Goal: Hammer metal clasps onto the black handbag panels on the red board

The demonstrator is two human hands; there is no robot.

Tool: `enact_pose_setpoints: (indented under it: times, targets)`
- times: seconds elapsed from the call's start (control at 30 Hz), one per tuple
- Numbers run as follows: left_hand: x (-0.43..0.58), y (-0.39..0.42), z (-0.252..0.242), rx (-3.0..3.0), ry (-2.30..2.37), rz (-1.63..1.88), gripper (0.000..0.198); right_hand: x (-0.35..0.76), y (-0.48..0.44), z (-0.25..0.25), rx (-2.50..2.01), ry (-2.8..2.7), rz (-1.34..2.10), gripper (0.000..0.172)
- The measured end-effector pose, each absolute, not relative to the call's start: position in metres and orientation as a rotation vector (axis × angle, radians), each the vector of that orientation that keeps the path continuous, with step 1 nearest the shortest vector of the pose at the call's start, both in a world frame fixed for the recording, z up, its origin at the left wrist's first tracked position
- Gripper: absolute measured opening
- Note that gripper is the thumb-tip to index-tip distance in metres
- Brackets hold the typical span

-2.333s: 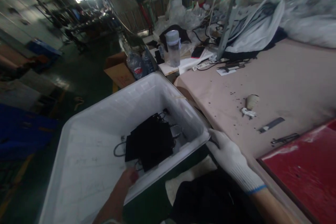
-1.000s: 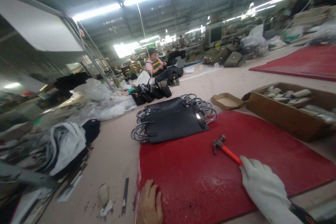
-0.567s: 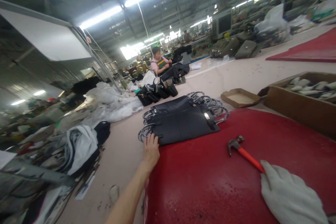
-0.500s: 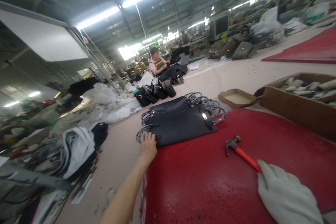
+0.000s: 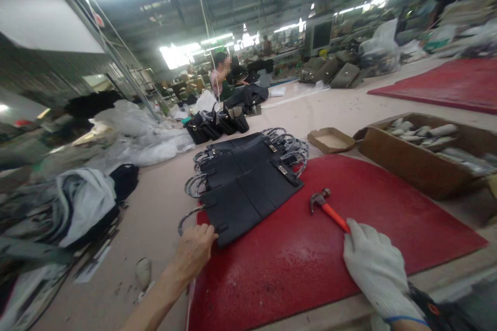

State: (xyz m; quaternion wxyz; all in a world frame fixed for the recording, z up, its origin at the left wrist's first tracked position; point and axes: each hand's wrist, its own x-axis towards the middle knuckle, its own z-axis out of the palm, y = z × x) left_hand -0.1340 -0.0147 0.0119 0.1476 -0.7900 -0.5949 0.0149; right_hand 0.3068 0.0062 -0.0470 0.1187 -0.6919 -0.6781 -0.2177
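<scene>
L hand point(image 5: 196, 248), bare, fingers clenched on near L corner of flat black leather-look bag panel point(image 5: 248, 201), which lies slanted at front of stack of similar dark panels point(image 5: 233, 158), partly over smooth red mat point(image 5: 291, 274). R hand point(image 5: 375, 261), white knit glove, fingers wrapped rnd red-handled claw hammer point(image 5: 334, 217); can't tell if head touches mat.

Table point(image 5: 166, 186) bears red mat point(image 5: 310, 253) and perhaps a spool point(image 5: 143, 272).

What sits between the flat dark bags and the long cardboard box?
In the head view, a small shallow cardboard tray lies between the flat dark bags and the long cardboard box, near the red mat's far edge.
</scene>
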Motion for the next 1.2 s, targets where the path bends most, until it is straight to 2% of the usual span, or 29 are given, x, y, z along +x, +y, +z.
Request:
enact_pose_setpoints:
  times: [0.23,0.5,0.63,0.83,1.03,1.2]
  targets:
    - [-0.079,-0.141,-0.046,-2.193,-1.720,-0.384,0.028,0.300,0.007,-0.044,-2.081,-1.961,-0.569,0.030]
    - [-0.056,-0.171,-0.037,-2.189,-1.916,-0.555,0.028,0.296,0.009,-0.039,-2.149,-1.990,-0.508,0.035]
    - [-0.074,-0.182,-0.043,-2.288,-1.868,-0.575,0.026,0.297,0.009,-0.041,-2.130,-1.980,-0.552,0.032]
    - [-0.130,-0.206,-0.077,-2.315,-1.606,-0.511,0.024,0.299,0.006,-0.046,-2.108,-1.961,-0.580,0.029]
    - [-0.191,-0.225,-0.070,-2.426,-1.591,-0.465,0.059,0.299,0.005,-0.048,-2.098,-1.951,-0.586,0.029]
    - [-0.229,-0.243,-0.056,-2.307,-1.791,-0.300,0.060,0.302,0.006,-0.049,-2.081,-1.964,-0.573,0.031]
